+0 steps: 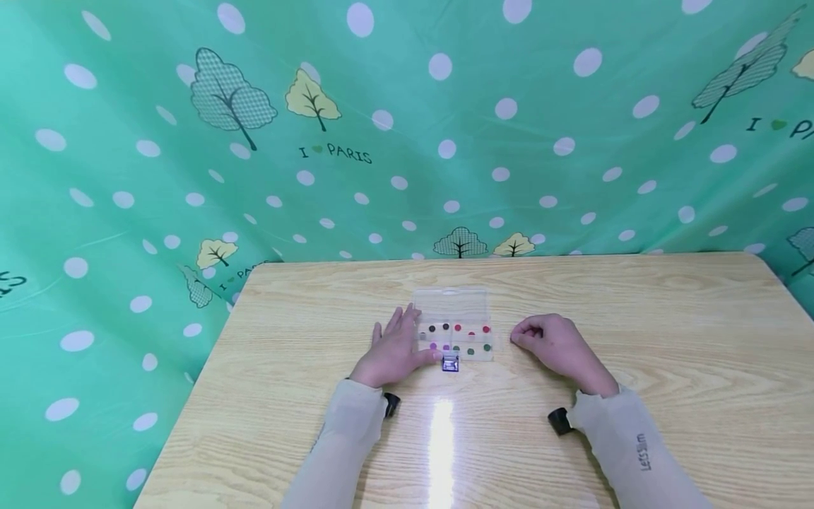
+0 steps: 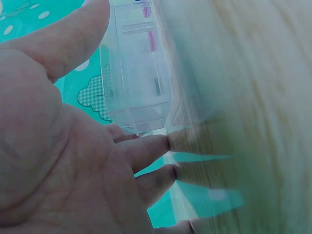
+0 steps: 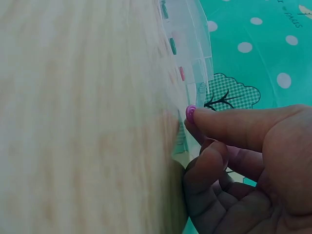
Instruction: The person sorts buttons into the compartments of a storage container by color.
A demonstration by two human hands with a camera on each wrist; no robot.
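A clear plastic compartment box (image 1: pixel 486 338) lies on the table with its clear lid (image 1: pixel 451 304) folded open toward the back. Small round buttons sit inside: black ones (image 1: pixel 446 326) back left, red ones (image 1: pixel 457 328) back right, purple ones (image 1: pixel 434 346) front left and green ones (image 1: pixel 487 348) front right. My left hand (image 1: pixel 397 353) rests spread along the box's left side, thumb at its front edge and fingertips down on the table. To the right of the box, my right hand (image 1: pixel 552 344) pinches a small purple button (image 3: pixel 190 113) between thumb and index finger, other fingers curled.
A small dark blue printed label (image 1: pixel 450 363) shows at the box's front edge. The light wood table (image 1: pixel 305 304) meets a green dotted cloth (image 1: pixel 407 127) at its back edge. A black wrist camera (image 1: pixel 560 421) sits by the right cuff.
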